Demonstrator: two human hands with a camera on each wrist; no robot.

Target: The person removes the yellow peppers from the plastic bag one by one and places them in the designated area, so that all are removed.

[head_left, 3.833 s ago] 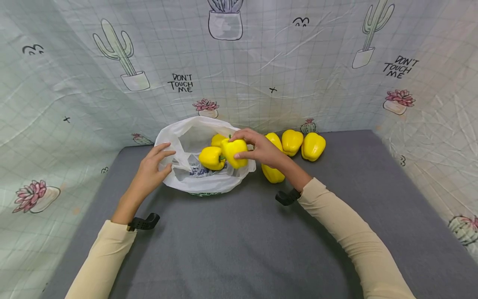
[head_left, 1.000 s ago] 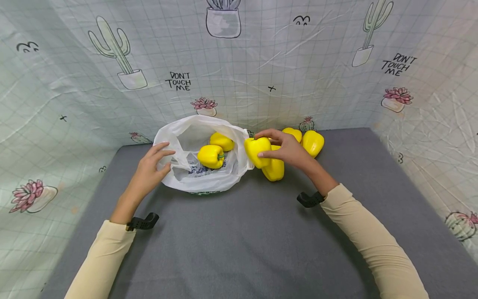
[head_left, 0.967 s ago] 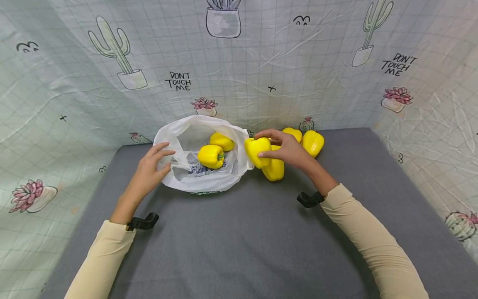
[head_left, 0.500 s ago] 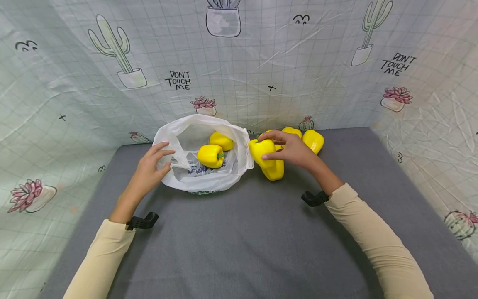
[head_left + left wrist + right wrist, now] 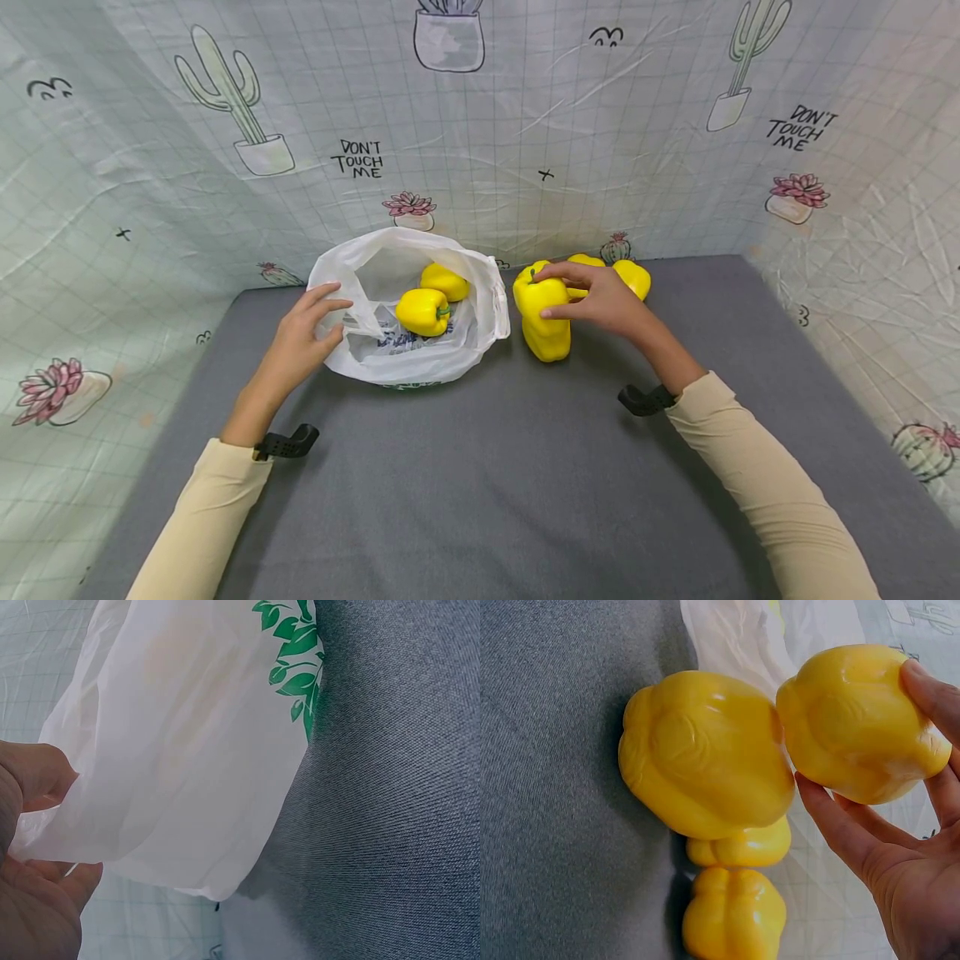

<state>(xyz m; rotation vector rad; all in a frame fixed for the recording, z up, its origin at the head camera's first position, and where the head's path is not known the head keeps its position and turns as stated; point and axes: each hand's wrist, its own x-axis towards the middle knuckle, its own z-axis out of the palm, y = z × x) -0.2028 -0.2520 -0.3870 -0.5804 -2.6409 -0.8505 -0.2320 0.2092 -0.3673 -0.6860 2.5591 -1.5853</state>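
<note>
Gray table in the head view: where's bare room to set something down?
Bare: the gray table between the left sleeve and right sleeve, in front of the white bag; also its right side, between right sleeve and printed curtain. Crowded: the back, where bag, right hand, held pepper and loose peppers bunch close.

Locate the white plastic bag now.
In the head view, the white plastic bag sits mostly left of center on the gray cloth, between the left hand at its left rim and the yellow pepper held by the right hand.
</note>
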